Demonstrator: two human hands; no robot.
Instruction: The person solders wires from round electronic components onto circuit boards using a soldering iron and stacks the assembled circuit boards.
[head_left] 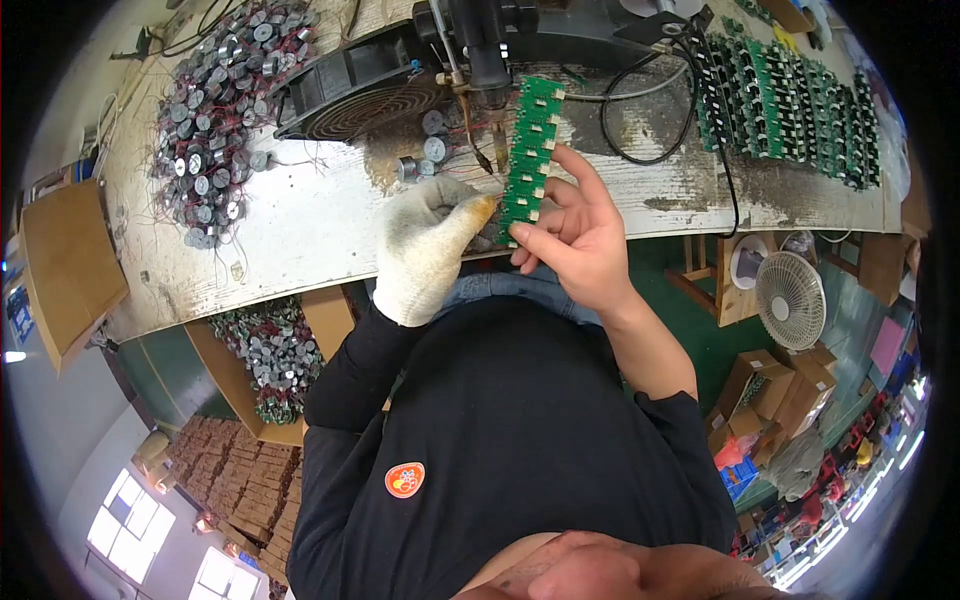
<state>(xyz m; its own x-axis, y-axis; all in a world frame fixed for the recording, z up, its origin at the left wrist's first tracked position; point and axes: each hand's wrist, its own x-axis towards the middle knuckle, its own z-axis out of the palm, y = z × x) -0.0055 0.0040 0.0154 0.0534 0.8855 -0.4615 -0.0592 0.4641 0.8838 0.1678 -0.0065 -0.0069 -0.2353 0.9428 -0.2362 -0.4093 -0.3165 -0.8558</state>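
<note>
A long green circuit board strip [530, 150] with a row of white connectors stands tilted over the near edge of the workbench. My bare right hand [580, 235] grips its lower part, the thumb on its face. My left hand [425, 245], in a white glove with a stained thumb, is closed close to the board's left edge. What its fingertips pinch is too small to make out. Just beyond my hands a soldering tip [482, 158] hangs from a black stand [488, 60]. A few round grey motors [435, 150] lie left of the tip.
Many motors with red wires [205, 130] are heaped at the left of the bench. A black fan [370, 100] stands behind my left hand. Rows of green boards [790, 100] lie at the right, beside a looped black cable [605, 120]. A box of wired parts [265, 360] sits below left.
</note>
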